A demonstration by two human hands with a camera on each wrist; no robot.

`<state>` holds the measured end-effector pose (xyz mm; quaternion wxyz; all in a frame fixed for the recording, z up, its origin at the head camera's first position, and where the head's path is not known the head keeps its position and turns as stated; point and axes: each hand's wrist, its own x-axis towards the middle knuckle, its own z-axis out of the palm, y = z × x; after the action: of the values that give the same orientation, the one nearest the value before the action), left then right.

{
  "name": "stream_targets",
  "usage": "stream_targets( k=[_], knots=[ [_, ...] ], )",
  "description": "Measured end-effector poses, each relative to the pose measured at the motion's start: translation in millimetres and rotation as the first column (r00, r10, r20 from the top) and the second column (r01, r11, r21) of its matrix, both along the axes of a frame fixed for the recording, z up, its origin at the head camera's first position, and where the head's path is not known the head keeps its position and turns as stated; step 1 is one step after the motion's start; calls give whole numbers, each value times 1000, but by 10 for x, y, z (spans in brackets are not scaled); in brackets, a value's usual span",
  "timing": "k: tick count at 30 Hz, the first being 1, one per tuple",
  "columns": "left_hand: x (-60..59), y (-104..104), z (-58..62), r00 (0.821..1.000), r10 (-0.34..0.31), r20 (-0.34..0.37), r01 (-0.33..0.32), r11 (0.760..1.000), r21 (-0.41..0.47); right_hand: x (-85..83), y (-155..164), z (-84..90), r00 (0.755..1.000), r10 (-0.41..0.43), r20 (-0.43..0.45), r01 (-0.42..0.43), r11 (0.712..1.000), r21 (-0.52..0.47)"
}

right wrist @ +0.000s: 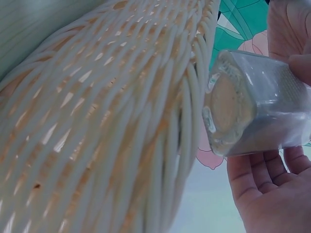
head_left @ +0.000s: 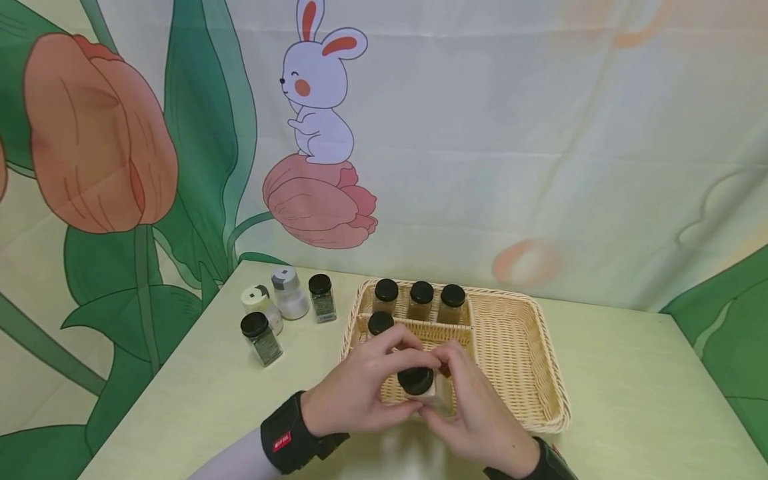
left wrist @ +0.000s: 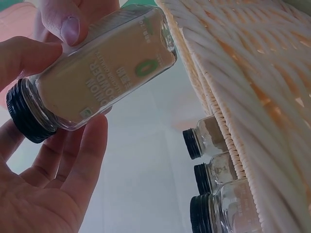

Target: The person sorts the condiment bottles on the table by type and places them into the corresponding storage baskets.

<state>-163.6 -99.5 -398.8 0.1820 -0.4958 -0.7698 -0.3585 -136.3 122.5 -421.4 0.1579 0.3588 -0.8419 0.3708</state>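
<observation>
A clear glass spice jar (head_left: 441, 392) with a black lid and an onion powder label is between both hands at the front of the wicker basket (head_left: 555, 380). My left hand (head_left: 357, 383) pinches it from the left, thumb and fingers near the lid. From the right, my right hand (head_left: 477, 407) grips it with thumb and fingertips. The label of the onion powder jar (left wrist: 109, 73) faces the left wrist camera, and the jar lies slanted there. Its square glass base shows in the right wrist view, beside the basket's woven wall (right wrist: 112, 111).
Three black-lidded jars (head_left: 421, 300) line the basket's back compartment; another jar (head_left: 381, 323) stands in front of them. Left of the basket stand two dark-green-filled jars, one near (head_left: 262, 339) and one farther back (head_left: 323, 298), plus two white-filled shakers (head_left: 291, 293). A printed cloth (head_left: 444, 133) hangs behind.
</observation>
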Motion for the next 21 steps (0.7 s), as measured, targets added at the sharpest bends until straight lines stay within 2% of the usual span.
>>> stream_targets(
  k=[21],
  knots=[
    [9, -16, 28, 1000, 4, 11, -3, 999, -42, -7, 8, -3, 1000, -4, -29, 4, 1000, 12]
  ],
)
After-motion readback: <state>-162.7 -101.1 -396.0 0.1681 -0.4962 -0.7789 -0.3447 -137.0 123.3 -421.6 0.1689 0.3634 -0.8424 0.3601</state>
